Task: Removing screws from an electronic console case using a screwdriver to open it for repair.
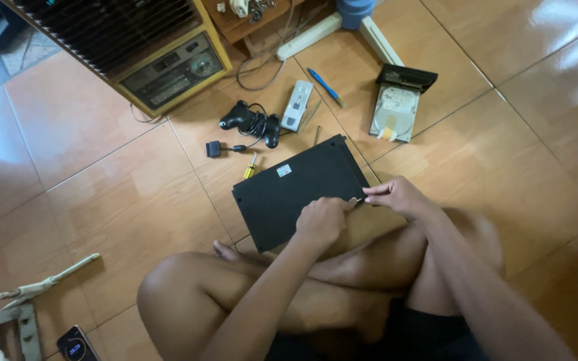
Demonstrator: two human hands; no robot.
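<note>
- Crossed bare legs fill the near edge of the view; both forearms reach over them toward 12 o'clock.
- Left hand: fingers curled together, knuckles up, pressed on the near right edge of the black case. Whether anything is pinched inside the fist cannot be told.
- Right hand: fingertips drawn together at the right corner of the case, just beside the left hand, nipping a small pale edge or tab there.
- Black case: flat rectangular slab, lying on the tiled floor just ahead of the knees, turned so one corner points to about 1 o'clock. A small pale sticker shows on its top.
- Handling, as a judgement: rigid shell, moderately heavy, smooth and likely slippery on top. Best held by two opposite long edges, not by the thin corner lip.
- At 11 o'clock of the case: yellow-handled screwdriver, then a black game controller with its cable.
- At 12 o'clock: small grey box and blue pen.
- At 1 o'clock: bare hard drive, well apart.
- At 8 o'clock, far off: phone.
</note>
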